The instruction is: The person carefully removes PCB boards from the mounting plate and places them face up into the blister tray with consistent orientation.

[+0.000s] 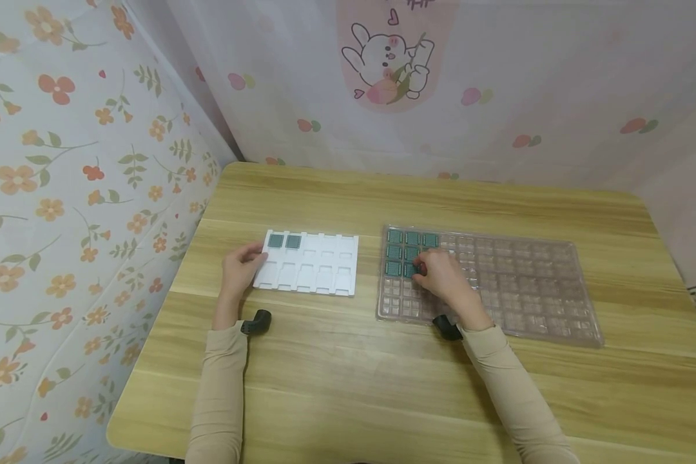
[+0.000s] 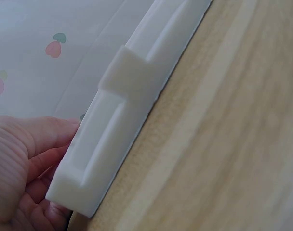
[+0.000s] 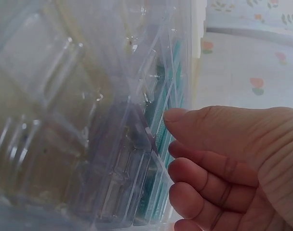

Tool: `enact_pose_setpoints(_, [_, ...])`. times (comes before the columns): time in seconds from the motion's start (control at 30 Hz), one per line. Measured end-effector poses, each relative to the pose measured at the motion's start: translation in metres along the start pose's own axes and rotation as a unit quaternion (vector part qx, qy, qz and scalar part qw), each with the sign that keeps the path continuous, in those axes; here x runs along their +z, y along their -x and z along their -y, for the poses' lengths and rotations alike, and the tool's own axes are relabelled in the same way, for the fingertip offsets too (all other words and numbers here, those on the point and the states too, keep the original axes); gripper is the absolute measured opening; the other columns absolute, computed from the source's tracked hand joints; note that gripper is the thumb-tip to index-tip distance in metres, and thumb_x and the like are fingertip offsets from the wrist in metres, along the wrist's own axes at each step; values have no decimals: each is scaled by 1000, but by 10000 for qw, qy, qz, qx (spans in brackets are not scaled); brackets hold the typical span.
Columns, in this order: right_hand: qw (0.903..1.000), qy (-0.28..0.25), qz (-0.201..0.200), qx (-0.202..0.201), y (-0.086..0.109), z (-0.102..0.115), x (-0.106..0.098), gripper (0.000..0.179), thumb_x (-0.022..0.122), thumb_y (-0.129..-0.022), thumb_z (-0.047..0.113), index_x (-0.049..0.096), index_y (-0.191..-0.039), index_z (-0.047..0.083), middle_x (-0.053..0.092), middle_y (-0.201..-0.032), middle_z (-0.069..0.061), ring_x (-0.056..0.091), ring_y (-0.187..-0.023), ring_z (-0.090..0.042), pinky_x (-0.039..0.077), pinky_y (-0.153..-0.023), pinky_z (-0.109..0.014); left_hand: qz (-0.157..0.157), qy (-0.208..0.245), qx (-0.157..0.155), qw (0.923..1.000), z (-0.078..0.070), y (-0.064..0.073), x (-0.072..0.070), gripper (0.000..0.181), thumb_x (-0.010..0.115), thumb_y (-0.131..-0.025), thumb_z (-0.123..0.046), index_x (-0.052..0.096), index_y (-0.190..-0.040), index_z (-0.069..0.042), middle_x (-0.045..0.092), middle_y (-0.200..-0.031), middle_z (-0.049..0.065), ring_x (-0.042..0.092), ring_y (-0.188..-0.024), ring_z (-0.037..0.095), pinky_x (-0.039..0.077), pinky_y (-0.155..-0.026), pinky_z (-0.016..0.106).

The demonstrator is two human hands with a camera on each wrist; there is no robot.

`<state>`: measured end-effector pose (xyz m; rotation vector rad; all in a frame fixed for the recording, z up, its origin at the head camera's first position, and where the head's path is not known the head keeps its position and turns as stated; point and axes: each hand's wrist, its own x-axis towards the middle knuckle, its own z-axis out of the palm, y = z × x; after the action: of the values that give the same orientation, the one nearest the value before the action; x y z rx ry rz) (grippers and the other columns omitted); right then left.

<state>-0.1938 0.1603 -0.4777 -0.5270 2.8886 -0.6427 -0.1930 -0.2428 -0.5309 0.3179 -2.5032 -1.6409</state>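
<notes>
At the left, a white tray [image 1: 305,263] with molded pockets lies on the table, two green square chips [image 1: 285,241] in its far-left pockets. My left hand [image 1: 243,265] grips its left edge; in the left wrist view the thumb lies along the white rim [image 2: 108,120], the other fingers curled behind. My right hand [image 1: 443,278] is over the left part of a clear plastic tray [image 1: 528,283], thumb and fingertips down at its green chips [image 1: 394,252]. From the right wrist, the thumb tip overlaps the chips [image 3: 161,130], fingers bent; I cannot tell whether a chip is pinched.
Both trays lie on a wood-grain table [image 1: 325,386], with a strip of tabletop between them. A floral curtain [image 1: 81,193] hangs at the left and a rabbit-print curtain [image 1: 499,64] behind. A black wrist device [image 1: 260,321] sits at each cuff.
</notes>
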Motion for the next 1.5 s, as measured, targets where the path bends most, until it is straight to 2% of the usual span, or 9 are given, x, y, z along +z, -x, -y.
enact_pose_setpoints(0.33, [9999,-70,-80,-76,1,6,-4,22,75,-77,6,68,-94,-7,54,-72,-7,47,-64,-19,42,-57,-32,43,74,-144,9999,1,0,1,29,67,-85,-7,65,-113,1,65,-100,21,56,-81,14,43,-66,16])
enact_pose_setpoints(0.63, [9996,115,-180,-170,-1,16,-10,25,74,-78,9,67,-97,-7,61,-78,-12,53,-66,-20,46,-60,-34,-15,55,-108,9999,1,-1,1,29,66,-85,-6,65,-112,2,64,-100,22,55,-81,15,43,-68,17])
enact_pose_setpoints(0.87, [9991,250,-158,-298,-9,30,-11,25,74,-79,12,68,-97,-4,62,-79,-12,53,-67,-20,46,-59,-34,0,76,-153,9999,1,-1,0,29,67,-84,-7,65,-113,1,64,-100,21,56,-81,14,43,-67,18])
enact_pose_setpoints(1.03, [9996,56,19,-264,-14,41,-11,26,72,-81,11,67,-101,-5,62,-83,-11,55,-72,-22,48,-63,-34,51,103,-145,9998,-5,1,-1,30,66,-85,-6,64,-114,2,64,-101,22,55,-80,11,43,-66,16])
enact_pose_setpoints(1.17, [9993,-48,6,-370,-19,47,-9,25,71,-81,9,66,-100,-6,62,-82,-12,55,-72,-22,48,-65,-34,47,107,-168,9998,-6,1,0,30,66,-85,-6,64,-114,2,64,-101,23,55,-79,11,43,-65,16])
enact_pose_setpoints(1.2, [9992,-54,3,-393,-20,49,-9,25,71,-81,9,67,-100,-6,63,-82,-13,55,-72,-22,48,-65,-34,22,103,-134,9999,-1,0,1,30,67,-85,-7,64,-114,1,64,-101,23,55,-79,11,43,-64,16])
enact_pose_setpoints(1.5, [9982,-166,-24,-578,-33,66,-6,23,64,-81,5,67,-101,-5,60,-77,-8,48,-66,-19,43,-62,-32,-27,81,-128,9999,0,-1,1,29,66,-84,-4,65,-113,2,65,-101,22,56,-78,10,44,-66,16])
